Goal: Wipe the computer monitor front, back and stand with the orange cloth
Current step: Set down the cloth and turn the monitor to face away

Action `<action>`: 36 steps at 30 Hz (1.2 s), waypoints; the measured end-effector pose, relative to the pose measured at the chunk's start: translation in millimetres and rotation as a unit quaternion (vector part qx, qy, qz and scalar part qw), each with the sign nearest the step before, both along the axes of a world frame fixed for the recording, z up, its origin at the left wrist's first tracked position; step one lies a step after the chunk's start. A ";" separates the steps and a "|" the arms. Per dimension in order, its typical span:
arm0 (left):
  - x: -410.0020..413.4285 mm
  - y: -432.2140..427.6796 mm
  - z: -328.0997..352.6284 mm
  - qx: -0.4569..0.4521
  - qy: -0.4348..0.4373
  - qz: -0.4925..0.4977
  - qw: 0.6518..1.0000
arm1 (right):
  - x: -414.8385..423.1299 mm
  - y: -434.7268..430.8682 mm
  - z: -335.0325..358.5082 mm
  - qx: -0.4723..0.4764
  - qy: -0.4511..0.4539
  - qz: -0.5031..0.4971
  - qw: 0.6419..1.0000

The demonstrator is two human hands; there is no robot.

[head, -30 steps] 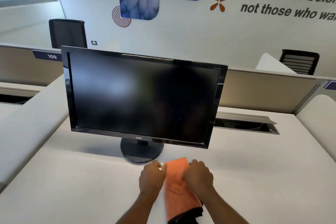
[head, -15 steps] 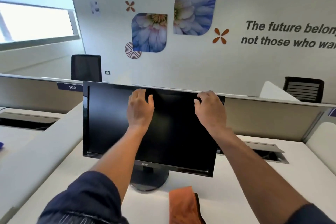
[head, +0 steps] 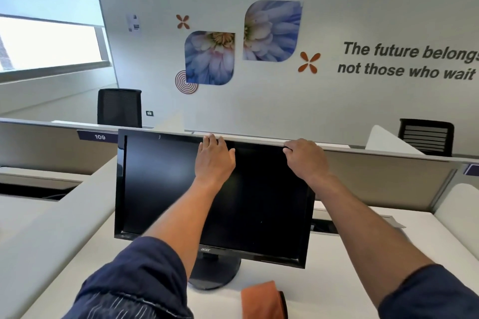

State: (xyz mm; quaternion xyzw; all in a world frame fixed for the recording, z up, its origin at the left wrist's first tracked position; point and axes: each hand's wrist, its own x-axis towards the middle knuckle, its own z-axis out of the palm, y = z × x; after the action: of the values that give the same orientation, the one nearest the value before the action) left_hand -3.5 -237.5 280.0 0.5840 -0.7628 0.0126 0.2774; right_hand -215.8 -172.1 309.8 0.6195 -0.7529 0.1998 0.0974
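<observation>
Arms stretch forward, both raised to the one monitor. Left hand lies flat on the upper screen, fingers straight. Right hand curls its fingers over the top rim, though I can't make out its thumb. One orange cloth lies on the desk just beside the stand, untouched. Two black seats stand beyond the partition: left chair, right chair. Forearms cover part of the screen.

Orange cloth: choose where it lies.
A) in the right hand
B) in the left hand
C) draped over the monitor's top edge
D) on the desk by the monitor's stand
D: the orange cloth lies on the desk beside the stand; the left hand and right hand are bare, up at the top edge of the monitor.
</observation>
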 end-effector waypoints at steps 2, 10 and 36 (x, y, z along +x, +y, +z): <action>-2.8 1.1 2.9 0.014 0.002 0.001 1.000 | -1.7 2.3 4.9 0.013 -0.020 0.009 1.000; -19.8 10.7 4.0 0.094 0.043 -0.022 0.994 | -7.1 28.8 16.9 0.035 -0.068 0.022 0.997; -57.8 61.2 31.1 0.243 0.300 0.028 0.922 | 17.6 72.8 47.5 0.080 -0.231 0.154 0.957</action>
State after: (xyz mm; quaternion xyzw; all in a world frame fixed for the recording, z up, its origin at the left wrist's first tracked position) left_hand -61.3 -176.3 311.1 0.6309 -0.6072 -0.3406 0.3423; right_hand -198.3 -99.2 357.4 0.6708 -0.6640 0.2885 -0.1610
